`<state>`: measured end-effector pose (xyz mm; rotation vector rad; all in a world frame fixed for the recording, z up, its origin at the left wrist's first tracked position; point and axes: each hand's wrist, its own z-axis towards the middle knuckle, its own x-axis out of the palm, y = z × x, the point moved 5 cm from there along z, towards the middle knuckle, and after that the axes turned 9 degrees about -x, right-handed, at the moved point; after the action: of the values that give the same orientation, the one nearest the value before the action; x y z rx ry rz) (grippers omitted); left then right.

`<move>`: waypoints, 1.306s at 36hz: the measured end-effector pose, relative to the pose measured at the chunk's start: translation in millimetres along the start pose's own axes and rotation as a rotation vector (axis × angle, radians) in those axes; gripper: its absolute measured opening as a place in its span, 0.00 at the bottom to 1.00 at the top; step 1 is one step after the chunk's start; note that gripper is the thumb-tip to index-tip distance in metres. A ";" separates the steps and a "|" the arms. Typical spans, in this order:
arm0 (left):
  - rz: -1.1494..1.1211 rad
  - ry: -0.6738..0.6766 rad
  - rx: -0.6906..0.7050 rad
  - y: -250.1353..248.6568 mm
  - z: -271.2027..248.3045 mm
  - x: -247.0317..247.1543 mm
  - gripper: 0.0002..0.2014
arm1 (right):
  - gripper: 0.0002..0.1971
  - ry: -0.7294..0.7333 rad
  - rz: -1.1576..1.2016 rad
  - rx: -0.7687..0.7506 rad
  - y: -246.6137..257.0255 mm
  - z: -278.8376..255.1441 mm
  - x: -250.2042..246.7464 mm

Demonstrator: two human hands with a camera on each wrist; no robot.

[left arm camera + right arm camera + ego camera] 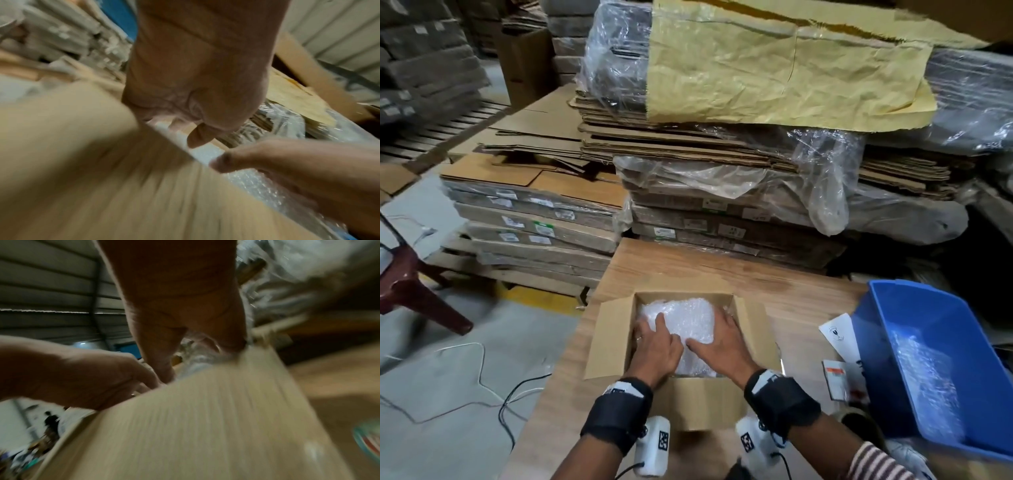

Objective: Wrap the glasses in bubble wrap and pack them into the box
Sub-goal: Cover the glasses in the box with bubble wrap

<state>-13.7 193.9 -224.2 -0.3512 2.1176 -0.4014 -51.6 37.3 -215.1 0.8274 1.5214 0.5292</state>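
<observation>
Two hands are down inside the open cardboard box [616,329], which sits on the wooden table [688,263] with all its flaps folded outward. Filling the box is a white bubble wrap bundle [685,318]; the glasses themselves cannot be made out through the wrap. The left hand [655,346] lies on the bundle's left part with fingers straight and spread, palm down. The right hand [722,339] lies flat on the bundle's right part, its index finger stretched across toward the left hand so the two nearly meet over the middle of the box. Neither hand curls around anything; both press on top of the wrap. In the left wrist view the left hand [195,81] reaches over the box's near wall with the bubble wrap [252,183] showing beneath; the right wrist view is heavily blurred.

To the right of the box stands a blue plastic bin [887,349], tilted, with clear bubble wrap [924,373] lying inside it. Between box and bin lie a few printed cards [840,346]. Beyond the box rise stacks of flattened cardboard [722,154], partly covered in clear plastic and yellow paper [774,61]. Well to the left of the box, a dark red chair [410,284] stands on the floor.
</observation>
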 end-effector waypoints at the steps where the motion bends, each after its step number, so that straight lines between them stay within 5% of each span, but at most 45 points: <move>1: 0.041 -0.007 -0.013 -3.5 -2.1 -2.0 0.34 | 0.43 0.012 -0.098 -0.037 3.4 -2.4 -0.4; 6: 0.295 -0.142 -0.010 -22.0 -17.3 -10.8 0.37 | 0.38 0.020 -0.449 -0.091 16.0 -16.4 -1.2; 14: 0.260 0.085 0.021 -9.7 -6.8 8.7 0.38 | 0.39 0.174 -0.248 0.165 9.1 -8.2 20.7; 21: 0.372 0.120 0.013 -8.7 -12.9 9.2 0.41 | 0.37 0.216 -0.050 0.228 -6.4 -7.2 17.8; 31: 0.462 -0.028 0.155 -28.9 -17.0 5.5 0.38 | 0.41 0.206 -0.645 0.042 32.4 -20.5 2.0; 36: 0.411 0.056 0.157 -19.9 -8.1 14.3 0.31 | 0.36 0.297 -0.335 0.166 15.9 -13.7 12.5; 41: 0.395 0.076 0.149 -17.0 -6.4 11.8 0.30 | 0.36 0.219 -0.161 0.185 6.8 -9.8 10.2; 47: 0.456 0.114 0.119 -26.1 -8.6 9.8 0.38 | 0.34 0.239 -0.423 0.143 27.4 -19.9 -12.2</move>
<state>-23.7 167.7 -216.2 0.2284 2.1922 -0.2803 -66.2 48.2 -184.1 0.5368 1.9102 0.2115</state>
